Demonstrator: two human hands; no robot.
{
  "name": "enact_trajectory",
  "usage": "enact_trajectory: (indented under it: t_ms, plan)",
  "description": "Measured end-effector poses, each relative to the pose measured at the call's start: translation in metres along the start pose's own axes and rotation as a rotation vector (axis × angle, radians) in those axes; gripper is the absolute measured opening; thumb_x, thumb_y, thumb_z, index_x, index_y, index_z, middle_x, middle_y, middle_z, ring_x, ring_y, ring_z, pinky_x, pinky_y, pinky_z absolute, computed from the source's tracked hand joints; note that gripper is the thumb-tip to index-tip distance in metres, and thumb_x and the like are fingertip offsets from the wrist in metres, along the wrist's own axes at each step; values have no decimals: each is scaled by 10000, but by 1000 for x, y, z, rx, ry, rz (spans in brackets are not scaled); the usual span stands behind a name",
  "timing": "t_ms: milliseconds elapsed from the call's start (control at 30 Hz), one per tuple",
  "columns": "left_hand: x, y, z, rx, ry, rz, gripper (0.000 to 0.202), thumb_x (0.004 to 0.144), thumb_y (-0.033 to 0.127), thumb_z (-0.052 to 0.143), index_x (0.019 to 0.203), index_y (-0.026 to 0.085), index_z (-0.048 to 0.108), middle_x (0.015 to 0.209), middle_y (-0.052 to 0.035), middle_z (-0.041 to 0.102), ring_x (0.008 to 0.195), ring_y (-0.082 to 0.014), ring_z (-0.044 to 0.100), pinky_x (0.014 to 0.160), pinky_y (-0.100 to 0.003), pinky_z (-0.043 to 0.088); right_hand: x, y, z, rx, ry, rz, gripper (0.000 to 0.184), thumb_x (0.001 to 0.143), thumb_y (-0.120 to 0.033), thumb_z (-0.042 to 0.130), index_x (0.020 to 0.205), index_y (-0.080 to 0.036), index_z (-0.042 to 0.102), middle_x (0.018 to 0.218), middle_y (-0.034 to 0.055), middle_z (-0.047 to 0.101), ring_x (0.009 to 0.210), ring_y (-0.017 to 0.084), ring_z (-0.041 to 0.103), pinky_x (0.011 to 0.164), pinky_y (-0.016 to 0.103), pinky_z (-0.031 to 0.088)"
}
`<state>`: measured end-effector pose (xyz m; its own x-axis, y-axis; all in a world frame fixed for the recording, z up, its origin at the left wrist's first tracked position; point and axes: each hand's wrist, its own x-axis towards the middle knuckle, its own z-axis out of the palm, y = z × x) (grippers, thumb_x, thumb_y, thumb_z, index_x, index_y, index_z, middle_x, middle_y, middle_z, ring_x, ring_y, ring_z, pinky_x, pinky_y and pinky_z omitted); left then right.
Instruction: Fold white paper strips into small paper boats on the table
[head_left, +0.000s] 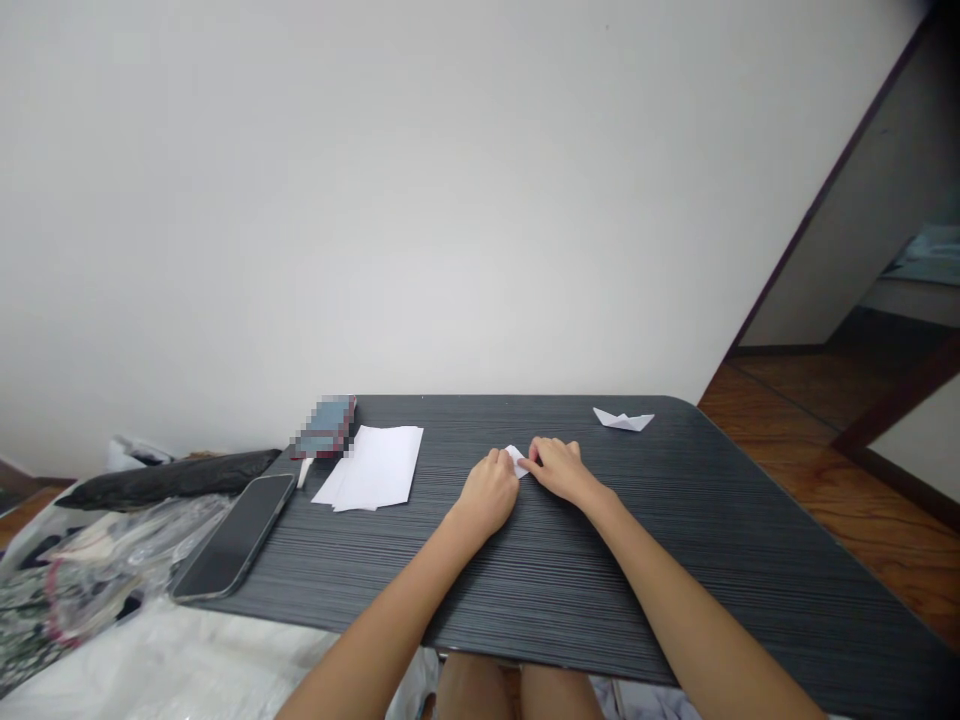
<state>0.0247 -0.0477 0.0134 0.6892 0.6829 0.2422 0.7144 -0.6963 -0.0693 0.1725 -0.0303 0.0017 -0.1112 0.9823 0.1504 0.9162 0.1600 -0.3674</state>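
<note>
A small folded piece of white paper (515, 457) lies between my hands over the middle of the dark table. My left hand (490, 488) is closed on its left side, and the fingers cover part of it. From the right, my right hand (556, 467) grips the paper's other edge with thumb and curled fingers. How the folds run is too small to tell. Farther back on the right sits a finished white paper boat (624, 420), apart from both hands.
Loose white sheets (379, 467) lie overlapped left of my hands. Beside them are a blurred book-like object (325, 427) and a small white item (304, 472). A dark phone (234, 538) rests at the table's left edge. A white wall (465, 200) rises behind the table (720, 540).
</note>
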Motion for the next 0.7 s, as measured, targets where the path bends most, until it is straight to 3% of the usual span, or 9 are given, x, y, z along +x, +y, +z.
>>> enact_trajectory:
  t_ms: [167,367,533,700]
  plan:
    - [-3,-6,4,-60,70,-37,204,760,56,360,821,93,551,834,-103,486,812,-192,449,736,-317,408,-5,4,1,133,4,-5,134,736,-306,504,834,-222,541,790,18,551,816,189,477,676,306,278]
    - [1,-27,19,-477,285,-184,151,776,144,427,838,152,565,865,-54,479,838,-150,462,779,-286,402,5,-2,3,335,47,-23,91,678,-251,529,692,-179,582,773,26,549,751,161,480,684,297,329]
    - [5,-35,24,-573,228,-265,173,710,184,532,872,146,580,867,-58,513,865,-176,457,818,-331,372,8,0,3,531,31,-105,65,647,-204,529,642,-159,576,727,27,573,702,144,489,661,259,367]
    - [6,-36,21,-574,194,-251,129,719,204,525,817,158,596,869,-59,536,866,-183,459,814,-334,353,6,-1,4,612,34,-95,74,640,-215,546,644,-155,589,663,14,571,647,134,492,584,239,365]
